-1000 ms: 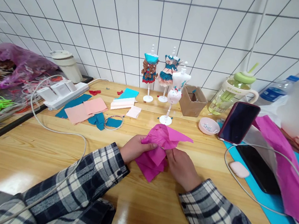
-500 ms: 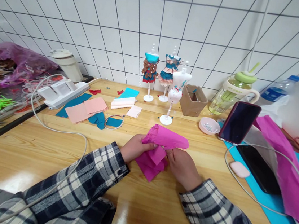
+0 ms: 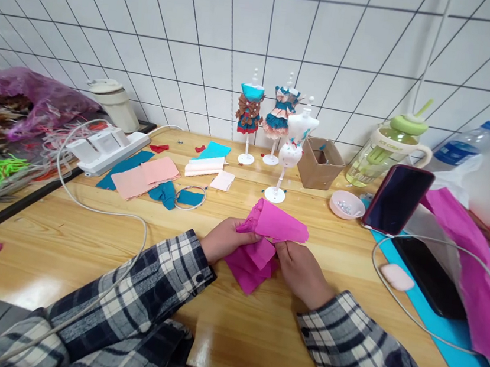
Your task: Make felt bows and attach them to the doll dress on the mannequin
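A magenta piece of crepe paper (image 3: 282,221), gathered along its left edge, is held over the wooden table between my two hands. My left hand (image 3: 227,239) pinches the gathered end with thumb and fingers. On the other side, my right hand (image 3: 303,269) is closed on the paper's lower edge, its fingertips partly hidden beneath it. Folded layers of the magenta paper hang down between the hands. Just behind stands a small white mannequin (image 3: 298,132) on a stand, bare except for coloured specks. Two more mannequins wear paper dresses, one brown and blue (image 3: 249,112), one ruffled (image 3: 280,116).
Peach paper (image 3: 147,176), a wire ring (image 3: 190,198) and a power strip (image 3: 114,154) lie to the left. Rightward are a cardboard box (image 3: 320,166), a pink bowl of beads (image 3: 346,205), a propped phone (image 3: 397,199) and a green-lidded bottle (image 3: 387,147). A cable crosses my left sleeve.
The whole view has shifted slightly, with the scene a little further right. Both hands keep their hold on the magenta paper, almost unmoved.
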### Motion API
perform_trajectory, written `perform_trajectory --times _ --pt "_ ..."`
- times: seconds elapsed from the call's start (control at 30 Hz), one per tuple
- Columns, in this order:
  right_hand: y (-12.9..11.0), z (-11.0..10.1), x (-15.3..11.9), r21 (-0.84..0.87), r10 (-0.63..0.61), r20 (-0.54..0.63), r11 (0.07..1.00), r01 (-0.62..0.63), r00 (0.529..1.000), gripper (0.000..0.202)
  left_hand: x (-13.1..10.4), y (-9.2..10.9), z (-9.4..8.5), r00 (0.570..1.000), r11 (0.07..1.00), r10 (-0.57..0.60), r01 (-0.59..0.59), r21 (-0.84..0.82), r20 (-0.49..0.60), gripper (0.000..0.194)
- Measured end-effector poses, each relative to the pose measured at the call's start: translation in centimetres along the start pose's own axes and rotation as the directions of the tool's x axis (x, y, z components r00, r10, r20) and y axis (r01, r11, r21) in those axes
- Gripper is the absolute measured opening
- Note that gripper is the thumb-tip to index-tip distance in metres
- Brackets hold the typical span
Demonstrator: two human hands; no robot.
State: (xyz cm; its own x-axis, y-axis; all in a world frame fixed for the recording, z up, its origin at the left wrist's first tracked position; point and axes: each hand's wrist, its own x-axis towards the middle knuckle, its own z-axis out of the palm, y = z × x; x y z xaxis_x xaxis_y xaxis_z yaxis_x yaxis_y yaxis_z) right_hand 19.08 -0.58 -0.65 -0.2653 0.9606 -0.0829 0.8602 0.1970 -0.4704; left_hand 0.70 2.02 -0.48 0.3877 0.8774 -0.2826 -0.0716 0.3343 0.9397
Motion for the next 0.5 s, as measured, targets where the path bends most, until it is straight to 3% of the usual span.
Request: perform_trajectory --times 0.37,0.5 --pt "0.05 0.09 0.15 0.021 -0.047 0.021 0.999 0.047 0.999 0.041 0.16 -0.22 -0.35 0.999 0.999 -0.021 0.020 0.042 0.037 0.033" --pt "0.46 0.49 0.23 -0.004 -0.120 0.006 0.993 0.120 0.993 0.037 0.12 -0.12 -0.31 0.999 0.997 -0.026 0.023 0.071 0.032 0.036"
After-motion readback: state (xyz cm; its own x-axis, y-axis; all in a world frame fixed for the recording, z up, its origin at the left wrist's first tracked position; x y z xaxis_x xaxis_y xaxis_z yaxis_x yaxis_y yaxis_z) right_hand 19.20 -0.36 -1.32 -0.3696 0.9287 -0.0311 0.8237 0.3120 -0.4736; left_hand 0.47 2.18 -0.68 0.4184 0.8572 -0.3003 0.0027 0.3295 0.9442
